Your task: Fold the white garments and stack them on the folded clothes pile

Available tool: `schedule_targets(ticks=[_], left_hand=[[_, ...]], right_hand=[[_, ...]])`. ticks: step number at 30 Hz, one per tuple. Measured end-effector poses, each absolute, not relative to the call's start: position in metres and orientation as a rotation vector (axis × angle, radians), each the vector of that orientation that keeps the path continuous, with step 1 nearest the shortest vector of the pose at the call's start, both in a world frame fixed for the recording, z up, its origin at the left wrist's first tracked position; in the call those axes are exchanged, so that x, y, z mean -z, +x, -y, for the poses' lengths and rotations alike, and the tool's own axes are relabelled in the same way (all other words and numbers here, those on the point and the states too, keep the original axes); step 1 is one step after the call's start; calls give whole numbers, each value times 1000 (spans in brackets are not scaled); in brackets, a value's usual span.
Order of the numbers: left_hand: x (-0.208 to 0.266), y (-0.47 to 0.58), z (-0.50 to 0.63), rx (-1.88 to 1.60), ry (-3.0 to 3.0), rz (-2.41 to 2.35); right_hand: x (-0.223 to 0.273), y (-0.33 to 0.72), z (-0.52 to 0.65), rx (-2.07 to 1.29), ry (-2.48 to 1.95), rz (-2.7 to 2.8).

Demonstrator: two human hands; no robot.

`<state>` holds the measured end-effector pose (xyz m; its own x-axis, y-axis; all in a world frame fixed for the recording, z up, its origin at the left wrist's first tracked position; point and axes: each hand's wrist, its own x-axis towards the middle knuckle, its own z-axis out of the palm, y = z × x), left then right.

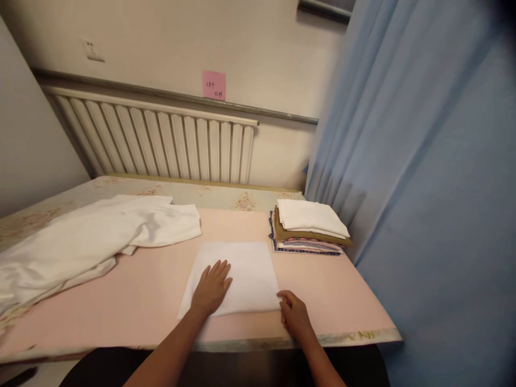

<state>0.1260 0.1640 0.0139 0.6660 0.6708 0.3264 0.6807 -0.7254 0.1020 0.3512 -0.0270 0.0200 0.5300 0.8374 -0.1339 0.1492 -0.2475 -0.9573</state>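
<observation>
Left hand (212,289) lies palm down, fingers extended — right hand (296,316) (fingers curled) nearer the body.

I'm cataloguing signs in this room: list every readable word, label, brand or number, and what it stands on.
Pink note on the wall, upper line: seemingly "2", an unclear character, "4".
Same note, lower line: too small to read.
Gold marks on the table's front edge: too blurred to tell whether they are letters.
No other text shows.

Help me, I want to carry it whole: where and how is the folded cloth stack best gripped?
Probably two-handed under the bottom layer, coming from the front: the folded cloth stack has separate, unevenly aligned layers, and its front faces exposed pink sheet.
</observation>
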Motion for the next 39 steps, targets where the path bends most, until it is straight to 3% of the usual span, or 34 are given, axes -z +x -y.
schedule_targets(ticks=[39], left_hand=[[-8,125,-166,631,-2802,1122]], right_hand=[[-18,350,28,-808,-1703,838]])
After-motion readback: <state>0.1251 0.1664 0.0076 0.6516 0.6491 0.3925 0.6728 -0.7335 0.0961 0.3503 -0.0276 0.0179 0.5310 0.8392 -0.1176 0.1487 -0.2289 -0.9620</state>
